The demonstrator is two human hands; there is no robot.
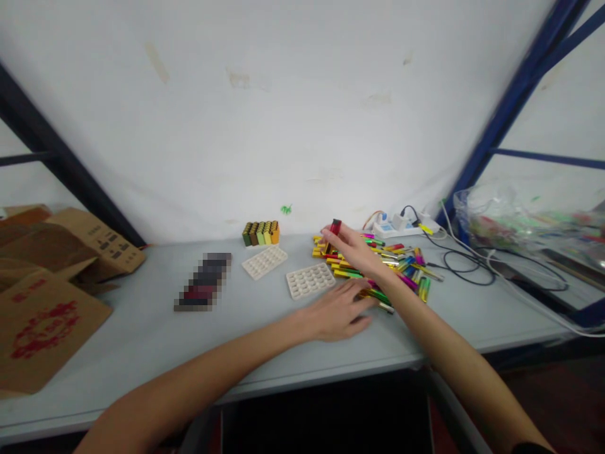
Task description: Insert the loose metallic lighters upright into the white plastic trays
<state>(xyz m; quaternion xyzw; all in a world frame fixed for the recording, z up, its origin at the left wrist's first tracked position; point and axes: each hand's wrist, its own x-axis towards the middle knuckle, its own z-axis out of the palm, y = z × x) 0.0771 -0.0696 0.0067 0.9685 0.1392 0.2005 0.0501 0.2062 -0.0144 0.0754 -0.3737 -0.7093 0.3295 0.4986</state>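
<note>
My right hand (352, 247) is raised over the back left of a pile of shiny coloured lighters (397, 263). Its fingers close around a red lighter (333, 231) with a black end, held tilted upward. My left hand (343, 312) lies low over the table at the pile's front edge, fingers stretched and apart, fingertips at the nearest lighters. Whether they touch any I cannot tell. Left of the pile lies a pale tray with rows of holes (311, 282). A second such tray (265, 262) sits behind it, and a block of upright black-topped lighters (261, 233) stands near the wall.
A white power strip (399, 226) with plugs and cables stands at the back right, beside clear plastic bags (501, 217). Brown cardboard boxes (51, 321) occupy the left end. A blurred-out flat object (203, 282) lies left of the trays. The table's front edge (321, 380) runs below my arms.
</note>
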